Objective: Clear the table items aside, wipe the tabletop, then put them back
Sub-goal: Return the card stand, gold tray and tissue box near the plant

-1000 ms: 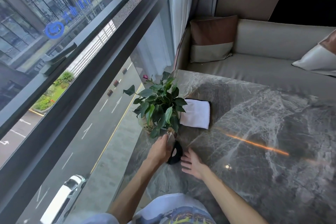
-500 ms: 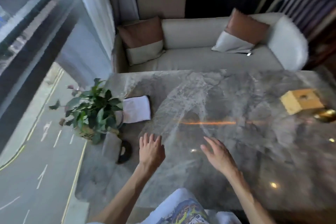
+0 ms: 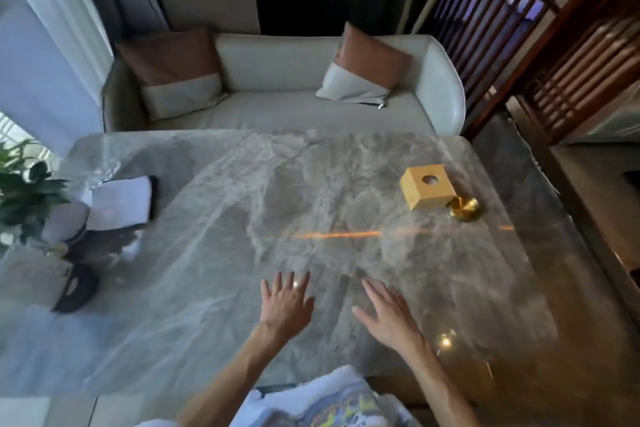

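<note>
We see both hands empty above the near-centre of the marble table [image 3: 214,288]. The left hand [image 3: 285,305] is spread flat, palm down, fingers apart; whether it touches the surface we cannot tell. The right hand [image 3: 388,317] is open too, fingers extended and loosely apart, tilted toward the right edge.

Compared with one second ago, the left hand has released the black object [image 3: 74,289] it was gripping beside the plant, and both hands have shifted from the left edge toward the middle of the near edge. The view has swung right over the same interval, so the window no longer fills the picture.

The black object now lies near the left edge, well apart from both hands. The potted plant [image 3: 26,191] stands at the left edge, partly cut off by the picture border. The white cloth [image 3: 119,203] lies folded just beside the plant, toward the far left corner.

Near the right edge, the yellow box [image 3: 427,191] with a round hole in its top now shows, with a small brass dish [image 3: 465,210] touching its near right corner. A beige sofa [image 3: 284,107] with two cushions runs along the far edge.
</note>
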Tool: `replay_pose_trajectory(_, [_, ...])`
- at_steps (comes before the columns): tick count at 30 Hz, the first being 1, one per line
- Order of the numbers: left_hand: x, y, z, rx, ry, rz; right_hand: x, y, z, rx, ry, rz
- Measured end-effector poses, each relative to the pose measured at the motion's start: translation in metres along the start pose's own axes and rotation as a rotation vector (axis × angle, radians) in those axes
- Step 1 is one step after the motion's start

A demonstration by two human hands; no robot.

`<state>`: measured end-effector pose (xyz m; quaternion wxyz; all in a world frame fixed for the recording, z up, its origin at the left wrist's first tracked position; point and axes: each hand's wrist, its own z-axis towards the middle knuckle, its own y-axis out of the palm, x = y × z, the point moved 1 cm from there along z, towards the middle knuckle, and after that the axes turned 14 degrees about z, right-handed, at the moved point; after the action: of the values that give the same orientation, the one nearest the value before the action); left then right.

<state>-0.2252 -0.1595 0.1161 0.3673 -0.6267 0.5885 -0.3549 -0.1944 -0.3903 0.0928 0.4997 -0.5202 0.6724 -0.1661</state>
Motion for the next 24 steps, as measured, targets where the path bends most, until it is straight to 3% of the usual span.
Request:
replay_pose_trajectory(3, [0.029,-0.005,-0.006,-0.02,-0.007,-0.038,0.02,-0.011,0.002,0.021,-0.017,0.028])
replay_pose_trajectory(7, [0.042,0.009,-0.002,-0.165,0.05,-0.018,0.035,-0.011,0.0,-0.085,0.021,0.061])
replay_pose_trajectory(13, [0.064,0.027,0.035,-0.258,0.099,-0.02,0.06,-0.022,-0.026,0.03,0.109,0.285])
replay_pose_trajectory(20, [0.14,-0.006,0.067,-0.187,0.107,-0.065,0.147,-0.08,-0.029,-0.052,0.338,0.354])
replay_pose_trajectory(24, [0.2,-0.026,0.115,-0.173,0.064,-0.066,0.206,-0.14,0.01,-0.032,0.311,0.34])
